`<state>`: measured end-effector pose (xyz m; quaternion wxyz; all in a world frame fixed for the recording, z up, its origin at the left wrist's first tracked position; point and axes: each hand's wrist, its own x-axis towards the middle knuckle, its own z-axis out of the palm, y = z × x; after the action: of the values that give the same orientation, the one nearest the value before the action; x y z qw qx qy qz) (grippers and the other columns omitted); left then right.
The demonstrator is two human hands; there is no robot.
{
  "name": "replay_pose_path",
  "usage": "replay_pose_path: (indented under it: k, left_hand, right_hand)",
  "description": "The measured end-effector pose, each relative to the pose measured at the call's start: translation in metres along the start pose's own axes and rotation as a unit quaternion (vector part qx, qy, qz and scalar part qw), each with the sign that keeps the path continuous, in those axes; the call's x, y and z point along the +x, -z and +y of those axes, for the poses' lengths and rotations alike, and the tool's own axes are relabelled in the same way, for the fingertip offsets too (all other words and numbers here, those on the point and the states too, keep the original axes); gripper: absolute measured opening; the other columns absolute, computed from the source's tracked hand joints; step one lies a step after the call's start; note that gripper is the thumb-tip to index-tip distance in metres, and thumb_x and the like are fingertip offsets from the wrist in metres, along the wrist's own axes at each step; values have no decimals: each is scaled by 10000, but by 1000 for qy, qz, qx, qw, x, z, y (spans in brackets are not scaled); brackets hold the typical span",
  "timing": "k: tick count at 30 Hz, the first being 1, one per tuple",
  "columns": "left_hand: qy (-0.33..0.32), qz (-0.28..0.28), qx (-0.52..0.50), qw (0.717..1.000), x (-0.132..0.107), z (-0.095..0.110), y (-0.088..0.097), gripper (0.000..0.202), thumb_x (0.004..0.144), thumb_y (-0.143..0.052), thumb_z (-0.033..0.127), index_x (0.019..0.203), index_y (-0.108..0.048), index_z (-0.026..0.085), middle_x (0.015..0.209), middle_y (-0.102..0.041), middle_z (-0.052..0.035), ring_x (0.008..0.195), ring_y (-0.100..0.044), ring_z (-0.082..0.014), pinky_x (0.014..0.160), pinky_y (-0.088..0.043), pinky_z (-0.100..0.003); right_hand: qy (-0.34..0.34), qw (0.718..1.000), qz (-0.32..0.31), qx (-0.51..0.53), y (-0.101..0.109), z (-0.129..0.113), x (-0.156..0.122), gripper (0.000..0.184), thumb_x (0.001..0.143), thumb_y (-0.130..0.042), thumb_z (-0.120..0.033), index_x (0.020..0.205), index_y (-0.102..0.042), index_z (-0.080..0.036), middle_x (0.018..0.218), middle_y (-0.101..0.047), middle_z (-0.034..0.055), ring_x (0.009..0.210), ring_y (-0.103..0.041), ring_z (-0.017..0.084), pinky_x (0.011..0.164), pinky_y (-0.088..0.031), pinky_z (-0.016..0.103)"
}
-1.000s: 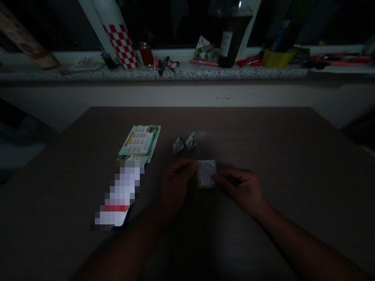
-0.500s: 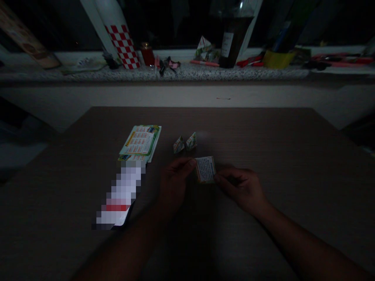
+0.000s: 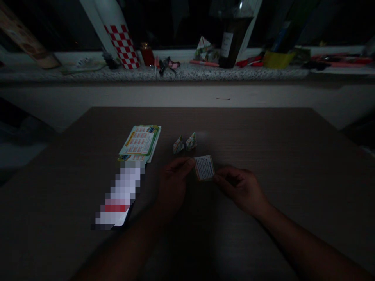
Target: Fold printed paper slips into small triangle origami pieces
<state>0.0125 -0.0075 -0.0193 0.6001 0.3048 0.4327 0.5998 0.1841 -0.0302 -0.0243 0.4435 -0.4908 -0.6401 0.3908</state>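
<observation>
You have a small, printed white paper rectangle with a coloured rim (image 3: 204, 168) pinched in both hands, above the middle of the brown wood-grain counter (image 3: 269, 136). Your bare left hand (image 3: 174, 180) grips its upper left corner between thumb and fingers; your bare right hand (image 3: 241, 189) grips it at the lower right edge.

Pull those two grips apart too hard and the paper could tear or crease askew, since each has only a sliver of it. If you reach toward the counter's far edge, your left knuckles could knock the two small, pointed, folded paper pieces (image 3: 178, 144) (image 3: 191, 141) standing just beyond them. A leftward sweep of your left forearm could catch the long slab with a dark rim (image 3: 125, 218) or nudge the loosely squared stack of green-and-white printed cards (image 3: 140, 139), whose edges overhang one another.

The light is poor: you can't read the print, nor tell whether the paper is one layer or several. Its underside and your curled fingers are hidden. Pixelation masks most of the slab, perhaps a phone. The counter's near edge is cut off.
</observation>
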Motion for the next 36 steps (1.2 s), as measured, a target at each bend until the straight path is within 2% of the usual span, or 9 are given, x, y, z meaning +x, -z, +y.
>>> replay_pose_path:
  k: [6, 10, 12, 15, 20, 23, 27, 32, 36]
  left_hand:
    - [2, 5, 23, 1000, 0, -2, 2, 178, 663, -773, 301, 760, -704, 168, 714, -691, 6, 683, -633, -136, 686, -519, -274]
    - [-50, -17, 119, 991, -2, 3, 4, 143, 728, -725, 307, 783, -706, 177, 727, -689, 6, 697, -630, -141, 688, -502, -268]
    - [-105, -52, 217, 969, -5, 8, 4, 96, 773, -683, 274, 765, -700, 180, 717, -673, 7, 705, -621, -142, 683, -488, -259]
    - [-217, -134, 341, 905, -7, 16, 5, 63, 807, -649, 231, 798, -694, 187, 790, -673, -9, 757, -617, -143, 714, -475, -257]
    - [-302, -207, 418, 831, -6, 16, 8, 63, 846, -614, 215, 869, -668, 192, 856, -673, -20, 809, -624, -142, 748, -485, -270]
    - [-330, -208, 438, 810, -5, 14, 10, 109, 851, -610, 229, 951, -645, 204, 910, -675, -25, 857, -629, -156, 782, -499, -299]
    - [-388, -164, 464, 779, -7, 14, 12, 298, 806, -674, 245, 1090, -588, 209, 1054, -632, -62, 984, -599, -188, 856, -498, -350]
    - [-455, -171, 471, 736, -9, 17, 11, 201, 784, -695, 193, 969, -617, 183, 965, -594, -43, 905, -592, -153, 793, -512, -289]
    - [-459, -150, 485, 729, -9, 15, 9, 179, 786, -687, 203, 949, -616, 183, 947, -586, -47, 888, -593, -161, 767, -521, -293]
  right_hand:
    - [-9, 999, -22, -44, 2, 2, 0, 176, 852, -594, -313, 788, -676, -171, 663, -661, 12, 597, -605, 134, 534, -464, 225]
    - [-3, 998, -31, -53, 4, 2, 0, 173, 853, -597, -324, 820, -677, -175, 670, -650, 9, 603, -602, 135, 537, -465, 229]
    - [12, 999, -23, -36, 7, 3, 1, 160, 842, -617, -326, 860, -679, -180, 680, -653, 8, 611, -608, 137, 546, -479, 233]
    - [32, 999, 6, -6, 13, 5, 1, 145, 825, -640, -316, 875, -683, -187, 672, -661, 7, 598, -616, 138, 544, -498, 236]
    - [84, 995, 10, -44, 21, 7, 0, 109, 812, -665, -263, 891, -705, -199, 743, -713, 22, 650, -662, 158, 594, -529, 260]
    - [141, 987, -3, -76, 21, 7, 1, 67, 826, -653, -201, 868, -705, -198, 802, -727, 30, 698, -675, 160, 629, -531, 265]
    - [174, 979, 24, -102, 21, 6, 1, 95, 826, -650, -156, 900, -695, -195, 811, -724, 38, 709, -675, 161, 626, -528, 268]
    - [175, 977, 32, -118, 20, 5, 1, 93, 829, -648, -150, 906, -692, -177, 822, -719, 56, 709, -670, 161, 626, -525, 273]
    - [187, 974, 33, -122, 19, 6, 1, 100, 822, -651, -140, 909, -689, -171, 813, -715, 57, 707, -666, 161, 625, -523, 276]
